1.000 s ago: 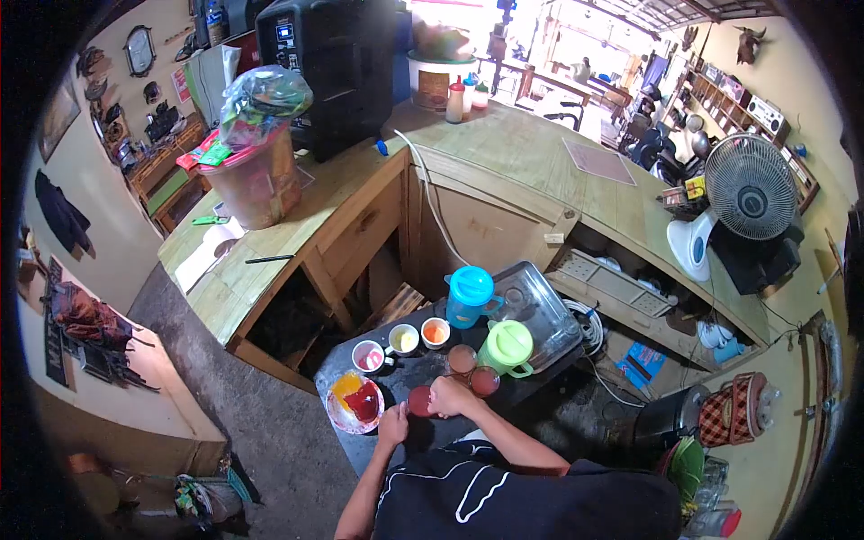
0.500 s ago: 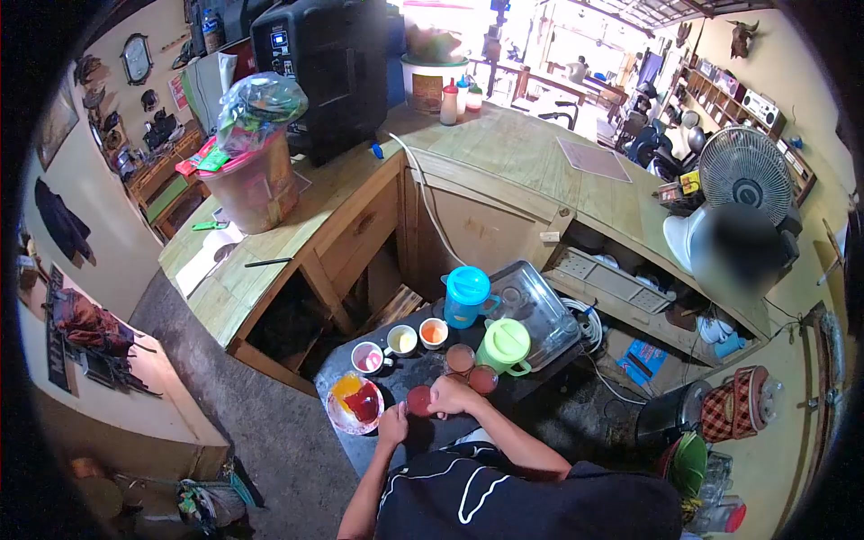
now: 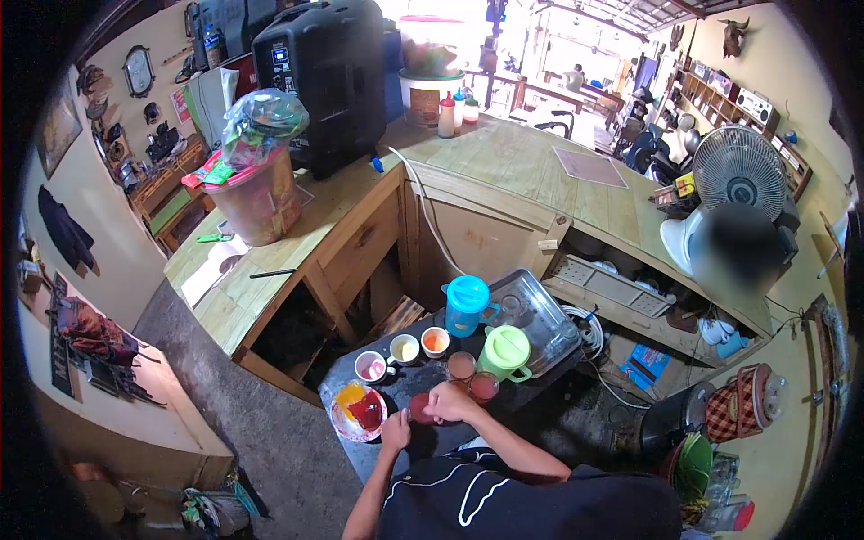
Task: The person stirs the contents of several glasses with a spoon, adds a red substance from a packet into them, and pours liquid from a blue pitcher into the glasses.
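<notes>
A glass of reddish-brown drink (image 3: 420,409) stands on the dark table in front of me. My left hand (image 3: 395,432) is closed at its left side, apparently steadying it. Over its right edge, my right hand (image 3: 453,402) is closed in a pinch; what its fingers hold is hidden. Two more filled glasses, one brownish (image 3: 461,364) and one reddish (image 3: 484,386), stand just beyond my right hand. Left of my left hand is a plate (image 3: 345,432) with red and yellow jelly-like pieces (image 3: 364,409).
Cups with pink (image 3: 370,365), pale yellow (image 3: 404,348) and orange contents (image 3: 435,342) stand behind the plate. A blue pitcher (image 3: 467,306), a green pitcher (image 3: 505,352) and a metal tray (image 3: 562,337) are at the back right. A wooden counter (image 3: 486,148) curves around the table.
The view has shifted slightly, so everything sits a little differently in frame. Both hands stay at the glass, and the right hand's pinch looks much the same.
</notes>
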### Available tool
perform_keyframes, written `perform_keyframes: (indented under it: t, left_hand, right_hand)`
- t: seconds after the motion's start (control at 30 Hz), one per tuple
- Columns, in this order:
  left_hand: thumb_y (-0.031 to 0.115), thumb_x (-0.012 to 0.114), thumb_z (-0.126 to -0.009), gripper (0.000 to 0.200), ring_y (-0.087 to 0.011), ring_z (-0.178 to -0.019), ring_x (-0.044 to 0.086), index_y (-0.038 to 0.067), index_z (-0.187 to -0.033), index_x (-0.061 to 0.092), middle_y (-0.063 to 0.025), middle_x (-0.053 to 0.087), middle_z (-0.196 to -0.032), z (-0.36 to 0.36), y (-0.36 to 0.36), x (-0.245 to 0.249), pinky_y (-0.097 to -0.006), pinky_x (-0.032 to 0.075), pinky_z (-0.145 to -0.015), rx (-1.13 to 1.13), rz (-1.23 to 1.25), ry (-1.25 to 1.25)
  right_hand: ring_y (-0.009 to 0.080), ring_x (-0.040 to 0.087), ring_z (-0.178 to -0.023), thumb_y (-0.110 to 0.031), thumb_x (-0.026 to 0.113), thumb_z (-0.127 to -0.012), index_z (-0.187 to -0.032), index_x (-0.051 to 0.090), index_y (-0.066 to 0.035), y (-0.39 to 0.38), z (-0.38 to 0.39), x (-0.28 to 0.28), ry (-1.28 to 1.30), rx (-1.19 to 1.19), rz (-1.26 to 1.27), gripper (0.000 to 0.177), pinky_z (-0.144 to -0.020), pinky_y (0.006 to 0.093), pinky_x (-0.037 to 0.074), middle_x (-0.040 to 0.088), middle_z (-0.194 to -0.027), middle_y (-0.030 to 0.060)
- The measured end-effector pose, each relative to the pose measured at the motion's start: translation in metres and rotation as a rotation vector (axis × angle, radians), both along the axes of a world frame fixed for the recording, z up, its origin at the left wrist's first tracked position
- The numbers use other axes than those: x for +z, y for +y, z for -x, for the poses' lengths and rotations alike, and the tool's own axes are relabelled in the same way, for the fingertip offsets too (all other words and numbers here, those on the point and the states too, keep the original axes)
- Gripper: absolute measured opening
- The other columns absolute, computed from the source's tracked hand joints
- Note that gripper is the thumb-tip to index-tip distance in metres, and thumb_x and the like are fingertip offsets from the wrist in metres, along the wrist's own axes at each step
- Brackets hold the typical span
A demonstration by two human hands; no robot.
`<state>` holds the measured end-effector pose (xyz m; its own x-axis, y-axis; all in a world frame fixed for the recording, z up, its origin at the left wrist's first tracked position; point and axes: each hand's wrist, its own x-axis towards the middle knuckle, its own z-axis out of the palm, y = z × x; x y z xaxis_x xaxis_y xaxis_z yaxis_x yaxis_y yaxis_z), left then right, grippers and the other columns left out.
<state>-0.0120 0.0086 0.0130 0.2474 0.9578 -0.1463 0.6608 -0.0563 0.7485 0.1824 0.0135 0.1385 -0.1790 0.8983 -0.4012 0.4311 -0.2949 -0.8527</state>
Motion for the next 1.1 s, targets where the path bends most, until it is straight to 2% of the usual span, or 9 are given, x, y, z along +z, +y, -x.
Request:
perform_keyframes:
  t: [0.1, 0.2, 0.3, 0.4, 0.5, 0.67, 0.8, 0.93, 1.1]
  left_hand:
    - [0.034, 0.033, -0.097, 0.050, -0.0451, -0.082, 0.059, -0.002, -0.082, 0.064, -0.0272, 0.062, -0.083, -0.001, -0.001, -0.003, -0.0524, 0.044, -0.072, 0.005, -0.013, 0.002]
    - [0.035, 0.033, -0.097, 0.051, -0.0452, -0.080, 0.059, -0.002, -0.080, 0.064, -0.0272, 0.062, -0.081, -0.001, -0.002, 0.002, -0.0526, 0.044, -0.072, 0.011, -0.014, -0.013]
    - [0.035, 0.034, -0.097, 0.051, -0.0452, -0.080, 0.059, -0.002, -0.079, 0.064, -0.0272, 0.062, -0.080, -0.003, -0.003, 0.011, -0.0526, 0.044, -0.071, 0.023, -0.018, -0.016]
    - [0.035, 0.034, -0.097, 0.051, -0.0449, -0.079, 0.059, -0.002, -0.079, 0.064, -0.0273, 0.062, -0.080, -0.003, -0.002, 0.014, -0.0523, 0.044, -0.071, 0.028, -0.040, 0.004]
    - [0.034, 0.034, -0.097, 0.050, -0.0447, -0.079, 0.059, -0.002, -0.078, 0.063, -0.0273, 0.061, -0.079, -0.004, -0.003, 0.010, -0.0520, 0.044, -0.070, 0.021, -0.014, 0.020]
    - [0.034, 0.034, -0.097, 0.049, -0.0442, -0.078, 0.059, -0.002, -0.078, 0.062, -0.0267, 0.061, -0.080, -0.003, -0.002, 0.014, -0.0510, 0.045, -0.070, 0.015, -0.021, -0.006]
    - [0.035, 0.035, -0.097, 0.049, -0.0431, -0.079, 0.060, -0.002, -0.081, 0.063, -0.0266, 0.061, -0.080, -0.002, -0.001, 0.009, -0.0501, 0.045, -0.071, 0.023, 0.031, -0.012]
    - [0.033, 0.035, -0.097, 0.048, -0.0443, -0.078, 0.059, -0.003, -0.080, 0.062, -0.0267, 0.061, -0.079, -0.004, -0.002, 0.007, -0.0510, 0.044, -0.071, 0.036, -0.008, -0.029]
    - [0.030, 0.033, -0.098, 0.047, -0.0445, -0.078, 0.057, -0.004, -0.081, 0.059, -0.0263, 0.060, -0.079, -0.008, -0.009, -0.003, -0.0515, 0.042, -0.070, 0.082, -0.044, -0.057]
  right_hand:
    - [0.0157, 0.063, -0.052, -0.013, 0.067, -0.074, -0.059, 0.061, 0.000, -0.002, -0.001, -0.008, -0.463, -0.081, -0.329, 0.020, -0.053, 0.0320, 0.051, 0.064, -0.057, 0.0083]
    - [0.0196, 0.065, -0.055, -0.012, 0.071, -0.069, -0.062, 0.058, 0.000, 0.000, -0.002, -0.004, -0.516, 0.092, -0.177, 0.019, -0.052, 0.0345, 0.051, 0.064, -0.061, 0.0130]
    - [0.0297, 0.066, -0.064, -0.017, 0.072, -0.067, -0.065, 0.060, 0.000, 0.002, -0.005, -0.003, -0.041, 0.255, 0.122, 0.020, -0.060, 0.0407, 0.052, 0.066, -0.067, 0.0164]
    - [0.0297, 0.065, -0.057, -0.016, 0.066, -0.066, -0.065, 0.062, -0.001, 0.001, 0.002, -0.007, -0.036, 0.014, -0.031, 0.015, -0.057, 0.0358, 0.052, 0.064, -0.061, 0.0159]
    - [0.0223, 0.065, -0.056, -0.016, 0.066, -0.067, -0.063, 0.060, 0.000, -0.002, 0.005, -0.027, -0.578, -0.088, -0.459, 0.017, -0.057, 0.0335, 0.052, 0.064, -0.059, 0.0133]
    - [0.0174, 0.064, -0.052, -0.013, 0.067, -0.070, -0.062, 0.059, -0.001, -0.004, 0.000, -0.005, -0.111, 0.263, 0.045, 0.017, -0.052, 0.0313, 0.051, 0.063, -0.056, 0.0094]
    - [0.0275, 0.066, -0.061, -0.014, 0.067, -0.070, -0.064, 0.060, -0.003, -0.006, 0.011, -0.018, -0.309, -0.078, -0.390, 0.015, -0.058, 0.0366, 0.051, 0.064, -0.064, 0.0156]
    - [0.0295, 0.066, -0.064, -0.013, 0.068, -0.068, -0.065, 0.059, -0.002, -0.011, 0.012, -0.008, -0.584, -0.009, -0.356, 0.014, -0.058, 0.0382, 0.051, 0.064, -0.066, 0.0165]
    - [0.0195, 0.064, -0.052, -0.012, 0.068, -0.071, -0.062, 0.055, 0.000, -0.011, 0.008, -0.010, -0.143, 0.135, -0.099, 0.020, -0.052, 0.0326, 0.050, 0.062, -0.055, 0.0112]
